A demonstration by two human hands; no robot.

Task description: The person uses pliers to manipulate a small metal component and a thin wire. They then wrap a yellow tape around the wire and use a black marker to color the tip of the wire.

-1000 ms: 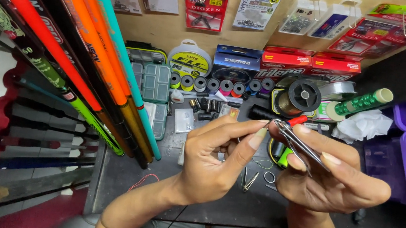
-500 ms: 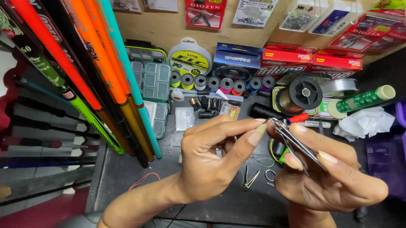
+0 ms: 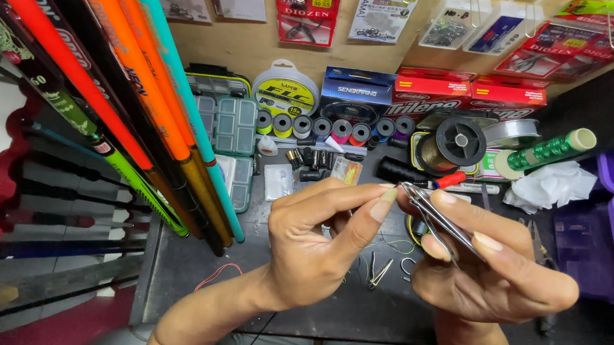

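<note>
The right hand (image 3: 489,269) is closed around a pair of slim metal pliers (image 3: 439,221), tips pointing far-left. The left hand (image 3: 315,241) has thumb and forefinger pinched together just at those tips; whatever they pinch is too small to tell. Both hover above the dark worktable (image 3: 185,273), near a black line spool (image 3: 458,143).

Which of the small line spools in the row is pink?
The pink spool, fourth from the left in the row, between a grey spool and an orange one.
</note>
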